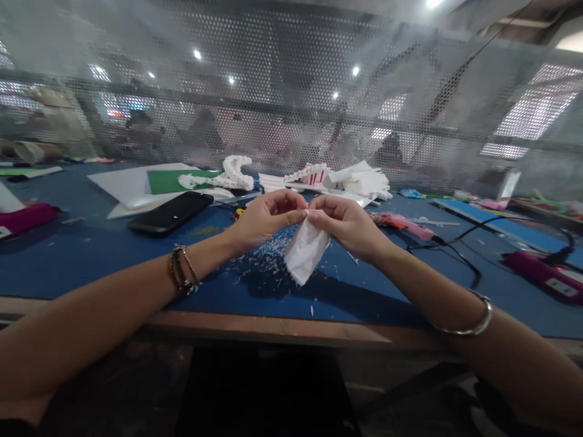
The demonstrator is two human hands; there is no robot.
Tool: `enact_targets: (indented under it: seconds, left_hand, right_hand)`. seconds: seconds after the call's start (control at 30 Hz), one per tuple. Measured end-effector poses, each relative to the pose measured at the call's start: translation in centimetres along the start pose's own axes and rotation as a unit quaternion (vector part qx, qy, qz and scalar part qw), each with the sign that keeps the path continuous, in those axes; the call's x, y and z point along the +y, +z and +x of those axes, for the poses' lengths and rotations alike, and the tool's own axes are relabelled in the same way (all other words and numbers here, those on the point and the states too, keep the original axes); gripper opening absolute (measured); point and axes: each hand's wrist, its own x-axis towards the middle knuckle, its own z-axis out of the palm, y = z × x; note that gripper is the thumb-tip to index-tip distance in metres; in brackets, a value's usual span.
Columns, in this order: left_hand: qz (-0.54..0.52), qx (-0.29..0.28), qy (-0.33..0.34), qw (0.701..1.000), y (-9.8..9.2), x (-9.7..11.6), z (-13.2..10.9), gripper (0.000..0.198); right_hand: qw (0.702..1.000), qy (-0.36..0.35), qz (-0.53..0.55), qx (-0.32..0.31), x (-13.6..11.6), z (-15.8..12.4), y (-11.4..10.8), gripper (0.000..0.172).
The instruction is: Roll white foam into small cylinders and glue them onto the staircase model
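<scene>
A white piece of tissue paper [307, 249] hangs down between my two hands above the blue tabletop. My left hand [271, 218] pinches its top edge between thumb and fingertips. From the other side, my right hand [348, 223] grips the same top edge, thumb in front and fingers curled behind. The fingertips of both hands almost meet there. Small white paper scraps [268, 255] lie scattered on the table beneath the tissue.
A black phone [171, 212] lies to the left, near a green sheet [177, 180] and white papers. White tissue sheets [364, 180] are piled behind my hands. To the right are a pink glue gun [410, 226] with a black cable and a purple power strip [544, 276].
</scene>
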Motion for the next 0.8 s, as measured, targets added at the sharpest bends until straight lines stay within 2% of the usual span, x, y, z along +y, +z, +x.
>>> enact_targets:
  seconds: [0.2, 0.5, 0.8]
  left_hand:
    - [-0.012, 0.037, -0.009, 0.999, 0.3, 0.01, -0.15, 0.02]
    - [-0.069, 0.034, -0.003, 0.997, 0.57, -0.26, -0.22, 0.017]
    - [-0.08, -0.006, -0.004, 0.997, 0.18, -0.25, 0.02, 0.012]
  right_hand:
    - [0.999, -0.019, -0.02, 0.031, -0.17, -0.08, 0.06, 0.015]
    - [0.994, -0.08, -0.056, 0.054, -0.31, -0.15, 0.27, 0.022]
    - [0.982, -0.147, -0.105, 0.05, -0.01, -0.31, 0.28, 0.021]
